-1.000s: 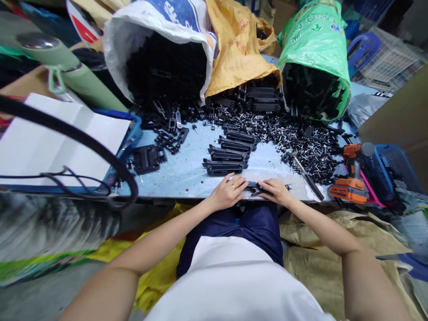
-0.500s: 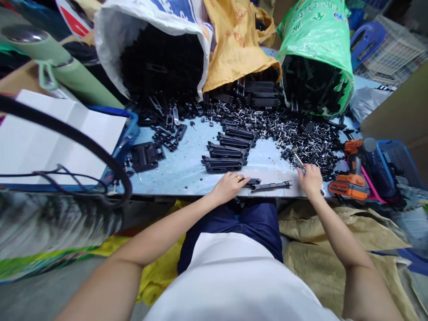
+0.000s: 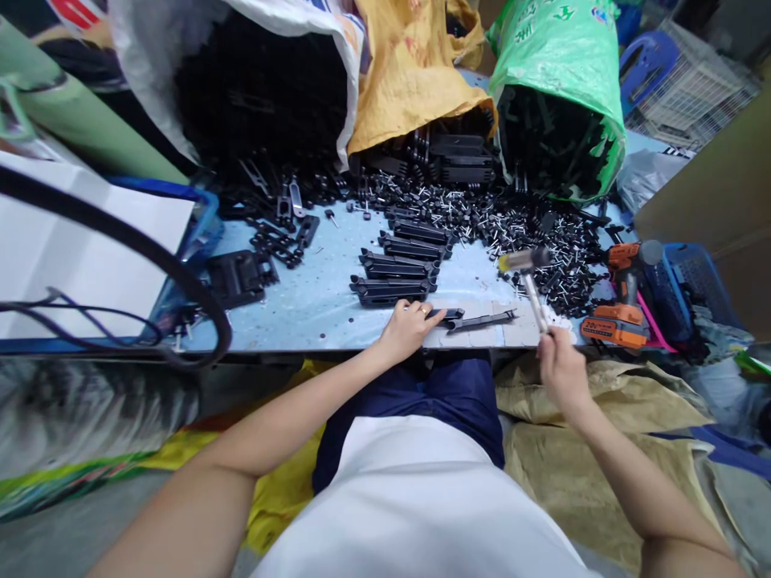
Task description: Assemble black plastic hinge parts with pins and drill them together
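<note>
My right hand (image 3: 564,368) is wrapped round the handle of a small hammer (image 3: 533,299), raised over the table's front edge. The hammer's head has one yellow face and one dark face. At the table edge, my left hand (image 3: 408,329) has its fingers closed on a black plastic part (image 3: 454,314), most of which the hand covers. Another long black bracket-like part (image 3: 482,320) lies just right of those fingers on a pale board (image 3: 519,337). Behind my left hand, several long black assemblies (image 3: 394,291) lie in a row.
Loose black pins with metal shanks (image 3: 560,265) are heaped at the right. An orange cordless drill (image 3: 620,309) stands beyond them. At the back, a white sack (image 3: 352,88), an orange bag (image 3: 415,80) and a green bag (image 3: 557,60) spill black parts. A black cable (image 3: 120,221) arches at left.
My right hand has lifted the hammer from beside the pin heap and drawn it back towards me, its head now up. My left hand stays at the black part. The view has shifted slightly.
</note>
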A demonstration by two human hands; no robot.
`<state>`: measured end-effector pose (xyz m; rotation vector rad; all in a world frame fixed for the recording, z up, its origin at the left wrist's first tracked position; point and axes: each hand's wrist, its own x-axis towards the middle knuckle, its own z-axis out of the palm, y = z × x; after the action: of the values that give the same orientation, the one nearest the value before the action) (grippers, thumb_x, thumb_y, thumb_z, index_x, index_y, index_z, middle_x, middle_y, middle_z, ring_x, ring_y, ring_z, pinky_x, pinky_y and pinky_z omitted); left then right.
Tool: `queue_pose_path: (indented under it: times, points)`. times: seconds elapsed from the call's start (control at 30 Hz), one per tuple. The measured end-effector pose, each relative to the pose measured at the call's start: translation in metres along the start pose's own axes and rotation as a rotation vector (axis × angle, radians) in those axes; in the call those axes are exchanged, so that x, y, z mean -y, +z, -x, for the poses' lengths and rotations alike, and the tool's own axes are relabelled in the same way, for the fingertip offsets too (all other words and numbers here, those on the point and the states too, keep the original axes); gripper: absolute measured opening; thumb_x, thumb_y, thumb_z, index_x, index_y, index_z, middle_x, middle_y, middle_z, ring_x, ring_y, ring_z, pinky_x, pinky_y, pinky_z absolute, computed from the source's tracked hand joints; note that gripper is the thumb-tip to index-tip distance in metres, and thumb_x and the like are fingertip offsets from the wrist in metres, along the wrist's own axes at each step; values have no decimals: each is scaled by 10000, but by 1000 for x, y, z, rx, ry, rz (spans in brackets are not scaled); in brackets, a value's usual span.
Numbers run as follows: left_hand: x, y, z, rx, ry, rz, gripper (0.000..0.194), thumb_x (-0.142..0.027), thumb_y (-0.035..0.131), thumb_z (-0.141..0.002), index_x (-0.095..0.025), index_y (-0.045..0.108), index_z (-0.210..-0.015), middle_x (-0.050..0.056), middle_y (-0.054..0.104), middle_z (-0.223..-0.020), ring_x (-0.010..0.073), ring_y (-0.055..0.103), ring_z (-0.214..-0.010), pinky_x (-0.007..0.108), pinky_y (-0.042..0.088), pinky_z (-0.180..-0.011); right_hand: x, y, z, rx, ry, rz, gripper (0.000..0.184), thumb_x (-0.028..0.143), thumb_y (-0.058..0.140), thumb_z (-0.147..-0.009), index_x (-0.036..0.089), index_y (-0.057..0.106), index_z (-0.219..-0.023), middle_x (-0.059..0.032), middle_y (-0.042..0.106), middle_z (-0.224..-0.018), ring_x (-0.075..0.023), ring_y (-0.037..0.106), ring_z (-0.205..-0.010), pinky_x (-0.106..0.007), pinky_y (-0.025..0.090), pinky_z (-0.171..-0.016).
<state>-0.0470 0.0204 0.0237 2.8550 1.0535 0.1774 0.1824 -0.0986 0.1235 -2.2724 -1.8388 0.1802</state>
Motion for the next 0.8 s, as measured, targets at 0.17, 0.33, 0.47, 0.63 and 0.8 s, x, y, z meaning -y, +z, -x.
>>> queue_pose_path:
  times: [0.17, 0.33, 0.47, 0.63, 0.8]
  points:
    - [0, -1, 0, 5, 3, 13, 488, -35, 347, -810, -243, 508, -1222, 118, 598, -1104, 209, 553, -924, 378, 363, -763, 10, 7, 16, 83, -92, 207, 403, 416, 202, -934, 190, 510, -809, -48, 605, -661, -165, 544, -507, -250, 271, -480]
    - [0, -3, -1, -2, 5, 17, 476, -45, 360, -806, -228, 512, -1219, 128, 601, -1108, 224, 566, -941, 394, 379, -780, 10, 9, 16, 40, -137, 256, 417, 388, 181, -947, 179, 524, -836, -67, 622, -710, -164, 577, -588, -244, 297, -501]
    - [1, 1, 4, -68, 40, 10, 414, -90, 353, -839, -186, 523, -1204, 142, 604, -1127, 231, 567, -996, 431, 381, -853, -8, 16, 1, 185, -48, 339, 395, 381, 214, -943, 190, 541, -832, -46, 614, -666, -171, 533, -516, -260, 272, -479]
    - [6, 8, 17, -179, 200, -31, 397, -302, 331, -909, -110, 503, -1210, 173, 535, -1253, 252, 467, -1179, 442, 301, -996, -43, 25, -48, -123, -159, 402, 431, 440, 275, -920, 150, 575, -1023, -141, 633, -912, -237, 568, -779, -333, 381, -653]
    - [6, 4, 6, -63, 244, -100, 519, -421, 370, -891, -63, 436, -1261, 197, 498, -1285, 259, 491, -1136, 365, 376, -901, -34, 63, -90, -5, -641, 407, 545, 626, 448, -790, 127, 629, -911, -155, 635, -913, -253, 557, -845, -357, 387, -739]
